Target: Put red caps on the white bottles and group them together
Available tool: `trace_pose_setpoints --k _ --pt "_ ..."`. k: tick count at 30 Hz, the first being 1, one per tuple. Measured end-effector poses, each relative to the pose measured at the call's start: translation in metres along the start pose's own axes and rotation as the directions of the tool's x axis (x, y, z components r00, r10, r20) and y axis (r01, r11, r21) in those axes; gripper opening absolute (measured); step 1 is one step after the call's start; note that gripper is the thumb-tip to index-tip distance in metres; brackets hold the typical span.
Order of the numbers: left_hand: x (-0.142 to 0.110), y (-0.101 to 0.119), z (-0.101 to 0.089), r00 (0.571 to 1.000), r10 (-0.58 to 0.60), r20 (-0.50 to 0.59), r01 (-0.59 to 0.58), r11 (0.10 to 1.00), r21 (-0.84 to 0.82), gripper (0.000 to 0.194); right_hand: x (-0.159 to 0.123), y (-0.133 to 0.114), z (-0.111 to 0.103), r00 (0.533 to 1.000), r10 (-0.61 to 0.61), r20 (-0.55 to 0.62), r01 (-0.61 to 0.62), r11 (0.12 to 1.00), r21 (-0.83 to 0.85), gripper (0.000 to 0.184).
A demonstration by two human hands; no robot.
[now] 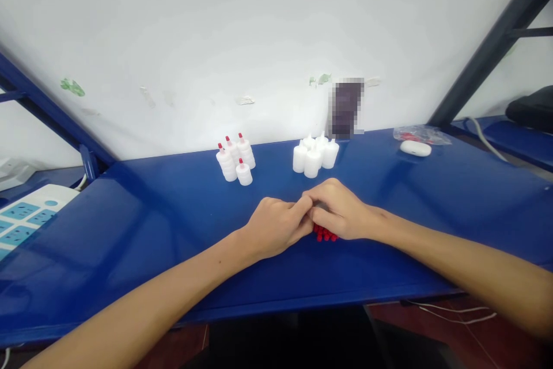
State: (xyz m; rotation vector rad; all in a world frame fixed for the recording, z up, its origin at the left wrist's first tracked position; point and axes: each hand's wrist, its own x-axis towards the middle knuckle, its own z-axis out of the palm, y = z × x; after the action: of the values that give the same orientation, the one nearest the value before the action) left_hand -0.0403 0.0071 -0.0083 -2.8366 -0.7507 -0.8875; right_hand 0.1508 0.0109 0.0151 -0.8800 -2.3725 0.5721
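Observation:
My left hand (276,225) and my right hand (339,210) meet at the middle of the blue table (151,231), fingers curled and touching each other. Under them lies a small heap of red caps (325,234), mostly covered by my right hand. What the fingers pinch between them is hidden. Behind, to the left, stand several small white bottles with red caps (236,159). To the right of those stand several white bottles without caps (314,155).
A white power strip (26,216) lies at the left edge. At the back right sit a white case (415,148) and a clear plastic bag (421,134). A dark blurred object (347,109) leans on the white wall. Dark frame struts rise at both sides.

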Motion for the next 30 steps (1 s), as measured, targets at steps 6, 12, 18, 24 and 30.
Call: trace_pose_setpoints --k 6,12,18,24,30 --pt "0.003 -0.004 -0.009 0.995 -0.079 0.060 0.094 0.943 -0.320 0.018 0.002 0.003 0.001 0.996 -0.070 -0.052 0.067 0.996 -0.058 0.029" --pt "0.010 -0.031 -0.031 0.823 -0.551 -0.140 0.402 0.738 -0.541 0.032 0.001 0.019 -0.006 0.964 0.041 -0.263 -0.054 0.998 -0.044 0.038" --pt "0.006 -0.077 -0.061 0.493 -0.843 -0.215 0.657 0.523 -0.543 0.034 0.002 0.028 -0.003 0.872 0.163 -0.461 -0.157 0.986 0.051 0.030" --pt "0.000 -0.089 -0.064 0.471 -0.870 -0.148 0.771 0.487 -0.411 0.035 -0.001 0.022 -0.002 0.782 0.146 -0.605 -0.113 0.989 0.093 0.026" --pt "0.000 -0.090 -0.058 0.500 -0.856 -0.129 0.775 0.509 -0.375 0.037 -0.007 0.028 -0.007 0.841 0.056 -0.538 0.046 0.984 0.175 0.025"
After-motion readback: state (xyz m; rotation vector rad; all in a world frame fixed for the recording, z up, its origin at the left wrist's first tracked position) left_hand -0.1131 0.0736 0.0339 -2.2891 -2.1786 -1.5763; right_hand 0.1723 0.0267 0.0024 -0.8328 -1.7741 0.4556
